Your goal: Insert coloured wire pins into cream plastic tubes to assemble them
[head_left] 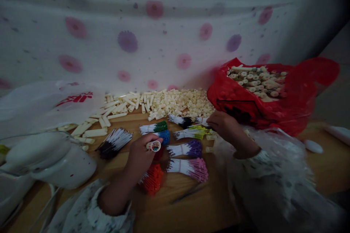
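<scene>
My left hand (142, 153) is wrapped round a cream tube (153, 146), with several coloured tips showing in its open end. My right hand (222, 125) has its fingers pressed together at a small bundle of thin sticks (201, 120) near the back; what it pinches is too small to make out. Between the hands lie bundles of white sticks with coloured ends: green (157, 127), blue (165, 136), yellow (195, 132), purple (188, 149), pink (191, 167) and black (182, 120). An orange-red bundle (152, 179) is below my left hand.
Cream tubes and small caps (177, 103) are piled along the back. A red bag (246, 105) of filled tubes stands at the right, above clear plastic (281, 153). Loose black-ended sticks (115, 142) and a white bag (49, 105) are at the left.
</scene>
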`<action>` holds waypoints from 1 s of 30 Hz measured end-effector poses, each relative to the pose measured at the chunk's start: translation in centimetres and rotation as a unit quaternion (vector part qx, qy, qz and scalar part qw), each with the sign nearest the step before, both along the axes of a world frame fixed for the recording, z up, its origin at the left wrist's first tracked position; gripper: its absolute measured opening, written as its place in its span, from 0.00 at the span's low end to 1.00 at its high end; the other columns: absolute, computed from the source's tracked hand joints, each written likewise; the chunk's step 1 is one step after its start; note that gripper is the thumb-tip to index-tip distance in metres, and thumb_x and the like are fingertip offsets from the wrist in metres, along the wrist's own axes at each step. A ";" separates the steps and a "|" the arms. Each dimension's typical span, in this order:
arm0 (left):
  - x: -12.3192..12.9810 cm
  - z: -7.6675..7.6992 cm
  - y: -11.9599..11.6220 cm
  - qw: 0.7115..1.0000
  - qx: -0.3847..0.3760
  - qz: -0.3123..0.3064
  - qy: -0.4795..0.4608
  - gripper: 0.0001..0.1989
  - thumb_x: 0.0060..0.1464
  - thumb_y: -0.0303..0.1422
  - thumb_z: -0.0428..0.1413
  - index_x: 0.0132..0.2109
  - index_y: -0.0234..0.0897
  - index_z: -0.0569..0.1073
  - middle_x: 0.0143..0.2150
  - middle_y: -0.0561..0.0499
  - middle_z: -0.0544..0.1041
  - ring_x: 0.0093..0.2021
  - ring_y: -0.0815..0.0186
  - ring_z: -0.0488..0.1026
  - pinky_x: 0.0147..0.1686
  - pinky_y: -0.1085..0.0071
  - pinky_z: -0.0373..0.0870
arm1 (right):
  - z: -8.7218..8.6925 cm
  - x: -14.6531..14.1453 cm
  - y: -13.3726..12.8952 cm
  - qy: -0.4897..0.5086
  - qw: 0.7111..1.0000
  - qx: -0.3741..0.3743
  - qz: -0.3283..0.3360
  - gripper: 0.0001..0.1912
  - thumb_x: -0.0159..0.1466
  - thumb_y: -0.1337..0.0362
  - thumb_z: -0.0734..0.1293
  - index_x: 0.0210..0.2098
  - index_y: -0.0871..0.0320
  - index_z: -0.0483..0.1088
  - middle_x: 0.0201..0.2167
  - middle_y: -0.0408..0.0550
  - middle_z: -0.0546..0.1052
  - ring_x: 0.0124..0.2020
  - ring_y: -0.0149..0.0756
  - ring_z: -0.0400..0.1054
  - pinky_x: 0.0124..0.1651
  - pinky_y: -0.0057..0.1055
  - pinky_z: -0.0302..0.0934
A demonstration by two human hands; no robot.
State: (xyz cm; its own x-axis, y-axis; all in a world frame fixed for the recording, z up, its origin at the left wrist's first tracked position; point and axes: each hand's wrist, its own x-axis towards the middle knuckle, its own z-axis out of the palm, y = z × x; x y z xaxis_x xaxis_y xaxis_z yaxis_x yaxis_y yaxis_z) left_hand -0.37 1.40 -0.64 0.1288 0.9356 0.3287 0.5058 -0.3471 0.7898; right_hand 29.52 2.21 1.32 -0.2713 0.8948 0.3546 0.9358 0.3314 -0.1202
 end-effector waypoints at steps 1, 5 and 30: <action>0.0 0.1 0.0 1.000 -0.014 0.001 -0.013 0.11 0.52 0.39 0.55 0.29 0.36 0.74 0.27 0.51 0.76 0.29 0.64 0.70 0.30 0.71 0.64 | 0.7 -0.5 -0.5 0.022 0.999 0.013 0.044 0.13 0.66 0.67 0.60 0.32 0.59 0.75 0.33 0.51 0.74 0.37 0.35 0.67 0.41 0.29 0.60; 0.0 0.4 -0.3 0.988 -0.112 -0.084 -0.069 0.14 0.53 0.42 0.55 0.35 0.36 0.77 0.29 0.49 0.78 0.29 0.62 0.72 0.29 0.70 0.66 | 2.9 -5.2 -2.0 0.057 0.975 0.002 0.215 0.12 0.65 0.66 0.61 0.30 0.57 0.76 0.32 0.48 0.74 0.32 0.32 0.67 0.34 0.26 0.60; -0.2 1.2 -1.4 0.964 -0.165 -0.155 -0.138 0.11 0.51 0.38 0.54 0.28 0.36 0.73 0.22 0.53 0.71 0.24 0.68 0.65 0.25 0.73 0.62 | -1.2 -11.0 -1.8 0.512 0.835 -0.075 0.185 0.07 0.58 0.62 0.69 0.36 0.53 0.79 0.26 0.43 0.80 0.26 0.31 0.73 0.30 0.27 0.68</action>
